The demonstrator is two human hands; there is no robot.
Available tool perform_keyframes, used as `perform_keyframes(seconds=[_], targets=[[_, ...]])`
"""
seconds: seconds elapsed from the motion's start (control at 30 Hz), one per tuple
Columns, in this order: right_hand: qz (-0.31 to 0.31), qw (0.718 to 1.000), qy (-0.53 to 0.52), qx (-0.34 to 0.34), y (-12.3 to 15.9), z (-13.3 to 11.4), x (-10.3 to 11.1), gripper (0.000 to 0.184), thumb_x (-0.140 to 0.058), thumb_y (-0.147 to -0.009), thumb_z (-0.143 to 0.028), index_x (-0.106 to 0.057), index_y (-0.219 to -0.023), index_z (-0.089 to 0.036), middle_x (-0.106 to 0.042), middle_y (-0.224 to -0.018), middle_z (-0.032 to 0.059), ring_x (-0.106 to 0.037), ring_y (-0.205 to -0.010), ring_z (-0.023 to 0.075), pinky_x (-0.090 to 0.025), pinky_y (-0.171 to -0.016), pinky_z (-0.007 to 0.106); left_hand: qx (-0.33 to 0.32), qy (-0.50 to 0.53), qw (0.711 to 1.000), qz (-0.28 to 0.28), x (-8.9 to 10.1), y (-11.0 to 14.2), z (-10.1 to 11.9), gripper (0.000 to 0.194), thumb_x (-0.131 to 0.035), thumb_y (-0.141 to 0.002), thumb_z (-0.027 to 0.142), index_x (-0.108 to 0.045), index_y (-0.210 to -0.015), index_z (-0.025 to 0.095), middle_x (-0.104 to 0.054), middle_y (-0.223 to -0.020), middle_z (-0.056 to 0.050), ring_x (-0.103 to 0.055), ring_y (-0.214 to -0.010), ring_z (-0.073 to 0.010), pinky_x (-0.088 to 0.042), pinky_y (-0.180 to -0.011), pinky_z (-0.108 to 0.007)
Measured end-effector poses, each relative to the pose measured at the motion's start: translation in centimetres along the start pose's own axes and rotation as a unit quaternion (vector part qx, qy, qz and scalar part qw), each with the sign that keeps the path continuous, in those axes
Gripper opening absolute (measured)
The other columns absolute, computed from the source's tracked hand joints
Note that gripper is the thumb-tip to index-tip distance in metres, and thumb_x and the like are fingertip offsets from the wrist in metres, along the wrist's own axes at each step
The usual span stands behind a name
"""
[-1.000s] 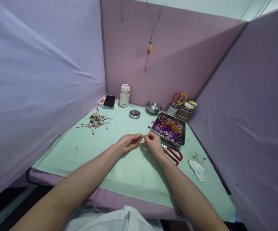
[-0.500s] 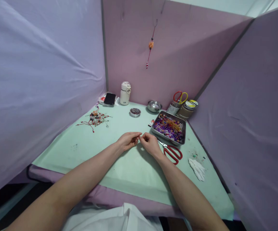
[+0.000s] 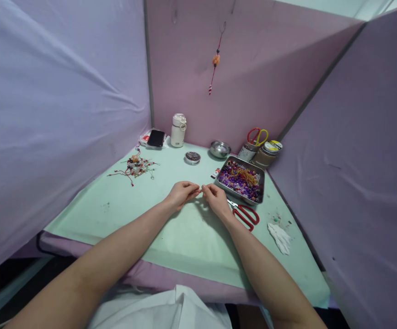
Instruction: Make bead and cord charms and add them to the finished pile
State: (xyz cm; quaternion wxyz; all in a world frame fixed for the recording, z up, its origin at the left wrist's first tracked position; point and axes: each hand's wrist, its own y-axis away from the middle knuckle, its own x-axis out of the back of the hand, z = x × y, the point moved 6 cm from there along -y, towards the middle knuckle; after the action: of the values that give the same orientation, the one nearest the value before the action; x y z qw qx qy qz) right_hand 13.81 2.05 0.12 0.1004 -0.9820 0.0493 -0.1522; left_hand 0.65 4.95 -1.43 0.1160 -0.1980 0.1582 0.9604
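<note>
My left hand [image 3: 184,193] and my right hand [image 3: 215,197] meet fingertip to fingertip above the middle of the table, a small gap between them. Both are closed in a pinch. What lies between the fingers is too small to name. Close to my right wrist lie red-handled scissors [image 3: 245,214], their blades pointing at the metal tray [image 3: 241,198]. Purple beads [image 3: 234,182] and a tangle of golden cord [image 3: 248,177] fill that tray. Left of my hands is a heap of beaded strings [image 3: 137,166] with red cords.
At the back stand a white bottle [image 3: 178,131], a round tin [image 3: 192,158], a steel bowl [image 3: 220,150] and a jar [image 3: 266,156]. A phone [image 3: 156,138] lies back left, a white glove [image 3: 280,237] at right. A beaded pendant [image 3: 216,61] hangs before the pink wall.
My hands have risen slightly in the picture, and the fingertips have drawn a little apart. The whole view has shifted slightly.
</note>
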Motion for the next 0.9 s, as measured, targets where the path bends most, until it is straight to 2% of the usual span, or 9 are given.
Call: perform_keyframes(seconds=[0.13, 0.4, 0.57, 0.7, 0.77, 0.83, 0.9], targets=[[0.016, 0.999, -0.019, -0.027, -0.2, 0.7, 0.3, 0.04, -0.051, -0.08, -0.055, -0.062, -0.077, -0.017, -0.054, -0.063, -0.0026, -0.044, -0.056, 0.0103, -0.035, -0.054, 0.023, 0.019, -0.031, 0.999, -0.025, -0.5, 0.2, -0.3, 0.009, -0.069, -0.073, 0.013, -0.062, -0.069, 0.008, -0.067, -0.069, -0.008, -0.065, -0.07, -0.0107, -0.052, -0.073, -0.022], [-0.019, 0.992, -0.088, -0.092, -0.5, 1.6, -0.4, 0.033, -0.067, -0.07, -0.046, -0.067, -0.083, -0.016, -0.063, -0.076, 0.0012, -0.051, -0.062, 0.0102, -0.038, -0.057, 0.022, 0.041, -0.092, 0.991, -0.085, -1.6, 0.5, -1.2, 0.018, -0.074, -0.069, 0.018, -0.06, -0.065, 0.008, -0.065, -0.067, -0.006, -0.061, -0.062, -0.0084, -0.05, -0.065, -0.021], [-0.02, 0.968, -0.201, -0.148, -0.4, 2.0, -0.5, 0.031, -0.075, -0.061, -0.04, -0.064, -0.075, -0.015, -0.056, -0.06, -0.0029, -0.044, -0.051, 0.0067, -0.031, -0.048, 0.02, 0.069, -0.108, 0.987, -0.099, -1.8, 0.9, -1.6, 0.015, -0.069, -0.074, 0.014, -0.059, -0.065, 0.009, -0.065, -0.064, -0.006, -0.061, -0.057, -0.0071, -0.051, -0.065, -0.019], [-0.032, 0.947, -0.269, -0.17, -0.3, 2.0, -0.7, 0.033, -0.079, -0.056, -0.038, -0.062, -0.073, -0.015, -0.054, -0.056, -0.0043, -0.044, -0.048, 0.0065, -0.033, -0.048, 0.021, 0.097, -0.062, 0.988, -0.105, -1.7, 1.2, -1.8, 0.013, -0.064, -0.08, 0.014, -0.056, -0.07, 0.01, -0.067, -0.069, -0.008, -0.065, -0.066, -0.0105, -0.053, -0.069, -0.022], [-0.03, 0.944, -0.278, -0.174, -0.3, 2.1, -0.7, 0.033, -0.079, -0.056, -0.038, -0.061, -0.073, -0.016, -0.054, -0.057, -0.0043, -0.044, -0.048, 0.0065, -0.033, -0.048, 0.021, 0.106, -0.038, 0.988, -0.101, -1.7, 1.1, -1.9, 0.012, -0.061, -0.082, 0.013, -0.054, -0.072, 0.011, -0.066, -0.071, -0.008, -0.065, -0.065, -0.0107, -0.053, -0.064, -0.022], [-0.027, 0.947, -0.271, -0.17, -0.4, 2.2, -0.7, 0.033, -0.079, -0.056, -0.038, -0.061, -0.073, -0.016, -0.052, -0.056, -0.0048, -0.041, -0.047, 0.0056, -0.028, -0.046, 0.021, 0.112, -0.023, 0.988, -0.104, -1.7, 1.0, -1.9, 0.011, -0.057, -0.084, 0.012, -0.052, -0.073, 0.012, -0.063, -0.069, -0.006, -0.059, -0.053, -0.0061, -0.046, -0.051, -0.016], [-0.023, 0.952, -0.259, -0.162, -0.5, 2.3, -0.6, 0.032, -0.078, -0.056, -0.038, -0.06, -0.071, -0.016, -0.048, -0.053, -0.0058, -0.036, -0.045, 0.0048, -0.023, -0.044, 0.021, 0.112, -0.017, 0.987, -0.115, -1.7, 0.9, -2.0, 0.014, -0.052, -0.086, 0.011, -0.05, -0.073, 0.013, -0.057, -0.062, -0.001, -0.043, -0.039, -0.0004, -0.031, -0.039, -0.011]])
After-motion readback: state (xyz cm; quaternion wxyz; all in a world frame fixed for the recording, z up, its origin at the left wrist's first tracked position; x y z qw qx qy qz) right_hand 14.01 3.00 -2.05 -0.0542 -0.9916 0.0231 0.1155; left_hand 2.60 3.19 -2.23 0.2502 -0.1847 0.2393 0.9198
